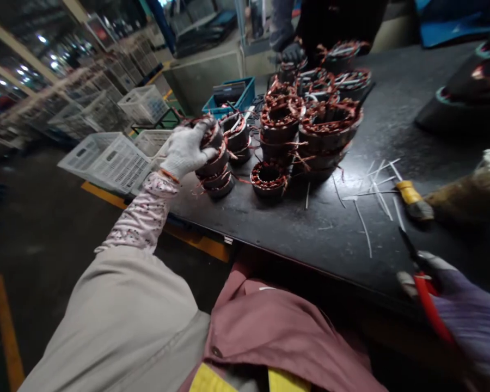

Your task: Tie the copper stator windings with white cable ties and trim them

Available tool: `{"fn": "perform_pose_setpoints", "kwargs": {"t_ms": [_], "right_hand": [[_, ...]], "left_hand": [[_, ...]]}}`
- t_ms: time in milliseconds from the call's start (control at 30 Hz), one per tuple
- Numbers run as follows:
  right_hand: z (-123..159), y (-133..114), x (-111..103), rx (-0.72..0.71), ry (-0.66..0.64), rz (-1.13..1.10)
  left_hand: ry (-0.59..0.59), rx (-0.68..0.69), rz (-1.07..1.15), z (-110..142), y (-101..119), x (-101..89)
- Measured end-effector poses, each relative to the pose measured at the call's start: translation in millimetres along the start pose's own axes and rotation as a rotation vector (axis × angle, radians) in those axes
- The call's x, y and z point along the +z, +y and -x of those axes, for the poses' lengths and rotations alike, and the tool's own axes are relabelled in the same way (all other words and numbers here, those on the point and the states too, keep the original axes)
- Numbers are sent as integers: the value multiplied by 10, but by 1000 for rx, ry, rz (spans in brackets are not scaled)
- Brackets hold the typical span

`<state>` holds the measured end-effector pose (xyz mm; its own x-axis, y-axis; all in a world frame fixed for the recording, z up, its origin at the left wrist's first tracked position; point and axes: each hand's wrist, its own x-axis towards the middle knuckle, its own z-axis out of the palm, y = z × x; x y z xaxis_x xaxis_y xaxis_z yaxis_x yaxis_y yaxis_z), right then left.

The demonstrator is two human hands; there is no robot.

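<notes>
My left hand (185, 149), in a white knit glove, grips the top of a stack of copper-wound motor stators (214, 174) at the near left of the black workbench (310, 239). More stators stand in stacks at the middle (280, 128), with a single low one (268, 179) in front of them. My right hand (469, 316), in a purple glove, holds red-handled cutters (427, 294) at the bench's near right edge, away from the stators. Thin white trimmings (375, 190) lie scattered on the bench just beyond that hand.
A co-worker's gloved hand (457, 198) holds a yellow-handled tool (412, 198) at the right, and another gloved hand (292, 54) rests on far stators. A blue crate (228, 98) stands behind the stators. White plastic crates (106, 163) are stacked left of the bench.
</notes>
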<state>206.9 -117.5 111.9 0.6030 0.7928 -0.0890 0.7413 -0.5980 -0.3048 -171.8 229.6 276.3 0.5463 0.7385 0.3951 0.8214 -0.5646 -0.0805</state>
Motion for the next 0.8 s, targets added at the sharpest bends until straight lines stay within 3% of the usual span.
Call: {"fn": "perform_pose_setpoints", "kwargs": {"t_ms": [100, 200, 267, 367, 433, 467, 533, 667, 800], "right_hand": [[-88, -32, -68, 93, -126, 41], [-231, -56, -106, 125, -113, 118], [-305, -100, -143, 100, -108, 215], [-298, -190, -236, 11, -82, 366], [-231, -227, -301, -66, 28, 379], [-198, -229, -328, -96, 106, 345], [-170, -201, -380, -116, 275, 233], [-305, -132, -550, -38, 545, 134], [-606, -250, -752, 5, 613, 203]], "left_hand": [[-41, 52, 27, 4, -51, 56], [-6, 57, -56, 128, 331, -72], [55, 129, -92, 186, 681, 17], [-216, 409, 36, 210, 1085, 538], [-327, 435, 24, 244, 1250, 938], [-337, 389, 6, 281, 1310, 1090], [-306, 442, 49, 402, 1397, 1251], [-277, 605, 213, 727, 1576, 1136], [-324, 703, 312, 866, 1930, 961]]}}
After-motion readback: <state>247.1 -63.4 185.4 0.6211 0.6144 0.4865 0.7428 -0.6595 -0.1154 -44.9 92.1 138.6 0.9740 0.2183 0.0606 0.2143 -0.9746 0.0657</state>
